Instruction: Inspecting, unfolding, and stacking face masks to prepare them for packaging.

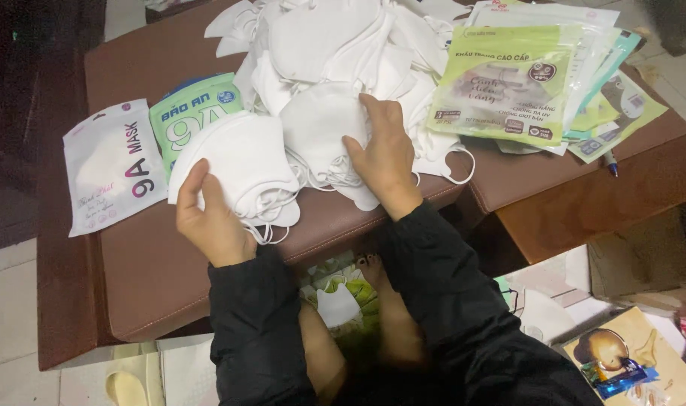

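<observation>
My left hand grips a stack of white face masks from below, their ear loops dangling near my wrist. My right hand rests palm down on a second bunch of white masks at the front of a large pile of loose white masks. Both bunches lie on a brown padded surface. Both my sleeves are black.
A white mask pouch and a green one lie left of my hands. A stack of green and clear pouches sits at the right, with a pen beside it. Below the edge are boxes, packaging and a bare foot.
</observation>
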